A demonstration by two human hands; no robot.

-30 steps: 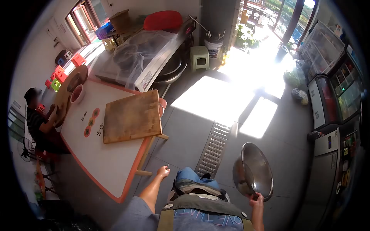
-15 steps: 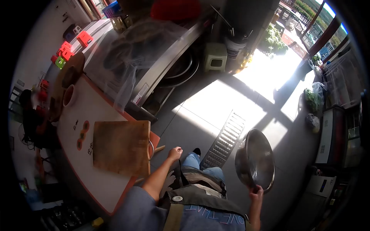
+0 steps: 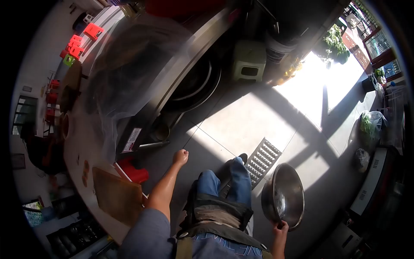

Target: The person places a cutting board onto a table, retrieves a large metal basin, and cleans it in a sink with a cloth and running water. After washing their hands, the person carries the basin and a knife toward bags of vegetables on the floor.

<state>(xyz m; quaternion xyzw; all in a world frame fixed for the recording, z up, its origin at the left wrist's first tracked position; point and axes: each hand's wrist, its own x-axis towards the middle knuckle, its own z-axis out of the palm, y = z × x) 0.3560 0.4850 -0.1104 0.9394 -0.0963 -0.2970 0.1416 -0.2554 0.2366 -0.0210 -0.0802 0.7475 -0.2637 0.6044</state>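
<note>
A large round metal basin [image 3: 283, 196] hangs tilted at my right side, its open side turned right. My right hand [image 3: 280, 228] is shut on its lower rim, thumb and fingers pinching the edge. The inside of the basin shows a bright reflection and nothing in it. My left hand [image 3: 181, 157] is a closed fist out in front of me, holding nothing that I can see. Nearest to that arm is a wooden cutting board [image 3: 115, 195] on the white table [image 3: 79, 149], beside a red object [image 3: 133, 169] at the table's corner.
A plastic-draped counter [image 3: 133, 82] stands ahead left, with a large dark pan [image 3: 196, 86] beneath. A pale stool [image 3: 249, 62], leafy greens [image 3: 336, 45] and a metal floor drain [image 3: 263, 159] lie ahead. Bagged vegetables [image 3: 371, 123] line the right. Another person [image 3: 39, 149] is at far left.
I have stepped forward, and the cutting board has slipped back toward the lower left of view. My left fist has swung forward. The basin stays in my right hand.
</note>
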